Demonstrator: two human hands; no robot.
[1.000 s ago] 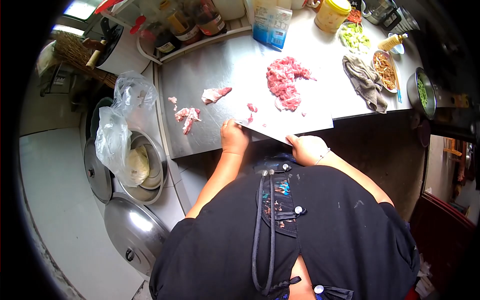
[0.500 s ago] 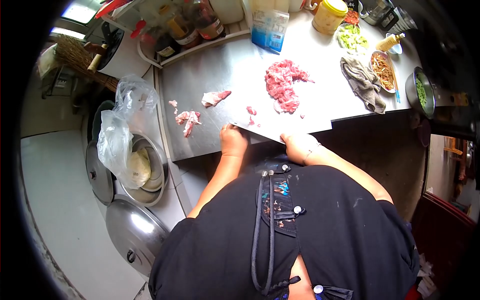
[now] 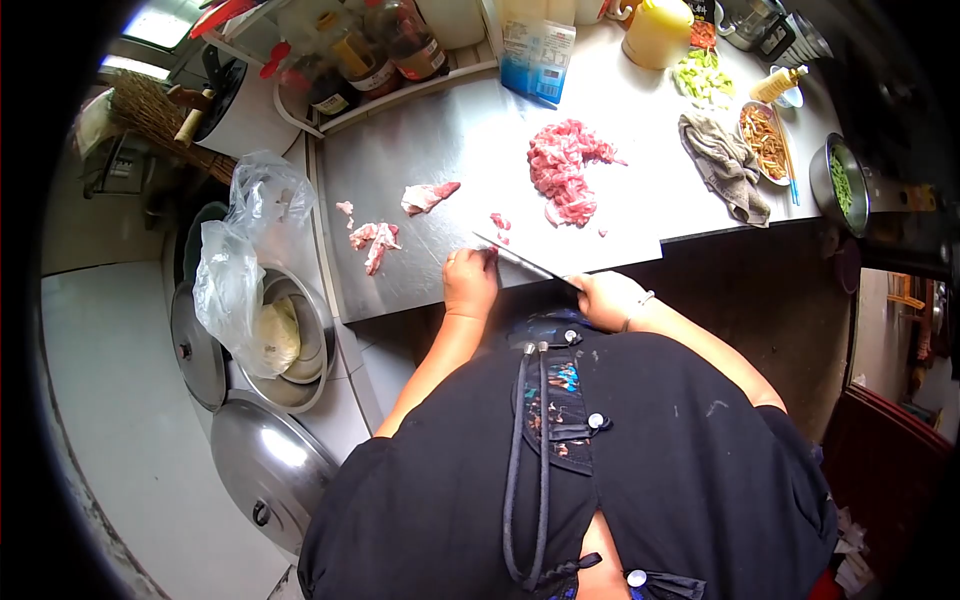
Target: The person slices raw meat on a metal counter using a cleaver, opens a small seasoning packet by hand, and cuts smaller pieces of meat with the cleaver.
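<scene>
In my right hand (image 3: 608, 300) is a kitchen knife (image 3: 530, 264), its blade pointing left across the counter's front edge. My left hand (image 3: 470, 282) is closed at that edge, beside the blade tip, with a bit of red meat showing at its fingertips; most of that piece is hidden. Beyond the blade lie small meat scraps (image 3: 500, 224). A heap of sliced raw meat (image 3: 570, 172) rests farther back. On the left are a chunk of meat with pale fat (image 3: 430, 197) and fatty trimmings (image 3: 375, 243).
The steel counter (image 3: 400, 145) holds a blue-and-white packet (image 3: 538, 65), a crumpled grey cloth (image 3: 725, 165), a dish of brown shredded food (image 3: 764, 142) with chopsticks, and a bowl of greens (image 3: 842, 185). Sauce bottles (image 3: 410, 45) stand at the back. Left are a plastic bag (image 3: 240, 270) and steel lids (image 3: 270, 465).
The knife has turned from showing its broad flat side to nearly edge-on. My right hand has shifted slightly right and down; the left has barely moved.
</scene>
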